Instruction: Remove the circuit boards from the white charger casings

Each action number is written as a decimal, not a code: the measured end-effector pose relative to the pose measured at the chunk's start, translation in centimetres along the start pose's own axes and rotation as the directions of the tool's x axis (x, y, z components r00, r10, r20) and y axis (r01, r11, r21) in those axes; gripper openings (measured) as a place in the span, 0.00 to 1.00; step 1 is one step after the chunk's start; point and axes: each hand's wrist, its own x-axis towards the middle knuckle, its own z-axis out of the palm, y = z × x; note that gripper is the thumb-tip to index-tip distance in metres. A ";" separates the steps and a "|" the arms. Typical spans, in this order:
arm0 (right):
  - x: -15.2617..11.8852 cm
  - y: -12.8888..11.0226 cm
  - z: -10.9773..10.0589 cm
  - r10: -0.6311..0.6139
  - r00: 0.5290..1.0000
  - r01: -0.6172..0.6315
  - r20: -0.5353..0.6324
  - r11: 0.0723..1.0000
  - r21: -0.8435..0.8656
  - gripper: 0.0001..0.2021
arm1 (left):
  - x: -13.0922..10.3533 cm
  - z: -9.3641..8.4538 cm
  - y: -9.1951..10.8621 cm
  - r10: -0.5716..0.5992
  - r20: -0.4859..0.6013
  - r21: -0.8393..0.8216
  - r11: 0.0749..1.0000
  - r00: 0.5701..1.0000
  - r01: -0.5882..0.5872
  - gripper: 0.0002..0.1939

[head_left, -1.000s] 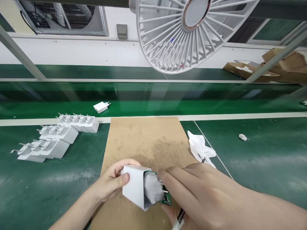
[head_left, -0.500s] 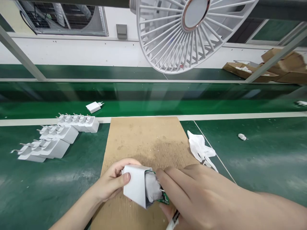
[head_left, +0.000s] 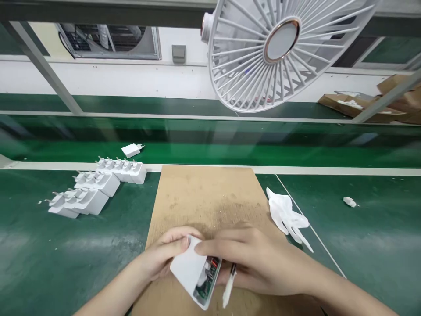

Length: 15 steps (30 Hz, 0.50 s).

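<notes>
Over the cardboard sheet [head_left: 204, 188], my left hand [head_left: 167, 254] grips a white plastic housing [head_left: 189, 265] from its left side, thumb on top. A green circuit board [head_left: 206, 281] with small parts shows inside the housing's open end, which faces down and to the right. My right hand [head_left: 250, 259] has its fingertips on the housing's upper right edge. A thin tool with a whitish wrapped end [head_left: 229, 287] sticks out from under the curled fingers of that same hand.
Rows of white plug adapters [head_left: 95, 186] stand at the left, with one lone adapter [head_left: 132, 150] behind them. A white glove [head_left: 287, 215] lies right of the cardboard. A white fan [head_left: 281, 41] hangs overhead; cardboard boxes [head_left: 362, 105] sit at the back right.
The circuit board now sits deeper in the housing. The housing has turned, its opening lower. My right hand has moved left onto the housing's edge, and the camera view has shifted slightly.
</notes>
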 end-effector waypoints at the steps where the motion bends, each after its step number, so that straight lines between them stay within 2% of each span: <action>1: 0.1 0.1 0.5 0.008 0.999 -0.009 -0.050 1.000 -0.025 0.13 | 0.0 0.0 0.4 0.046 -0.080 0.103 0.994 0.996 -0.037 0.20; 3: 0.0 0.3 1.4 0.029 0.985 -0.051 -0.170 0.991 -0.125 0.13 | -0.3 0.1 1.0 0.182 -0.195 0.284 0.951 0.964 -0.122 0.21; 4: -0.1 0.3 1.7 0.027 0.976 -0.068 -0.216 0.980 -0.185 0.13 | -0.4 0.1 1.3 0.233 -0.194 0.309 0.937 0.953 -0.166 0.23; 7: -0.1 0.5 2.3 -0.013 0.959 -0.082 -0.285 0.944 -0.319 0.11 | -1.0 0.5 1.3 0.226 -0.043 0.194 0.958 0.973 -0.214 0.32; 9: 0.1 0.6 2.7 -0.046 0.953 -0.068 -0.301 0.932 -0.357 0.10 | -1.3 1.0 1.2 0.202 0.005 0.140 0.970 0.979 -0.200 0.30; 12: 0.4 0.3 3.1 -0.053 0.947 -0.059 -0.317 0.941 -0.334 0.11 | -1.3 1.8 1.0 0.227 -0.051 0.144 0.965 0.973 -0.217 0.21; 15: 0.5 -0.3 2.7 0.071 0.962 -0.119 -0.262 0.978 -0.172 0.16 | -1.1 2.1 1.0 0.280 -0.070 0.105 0.956 0.957 -0.272 0.17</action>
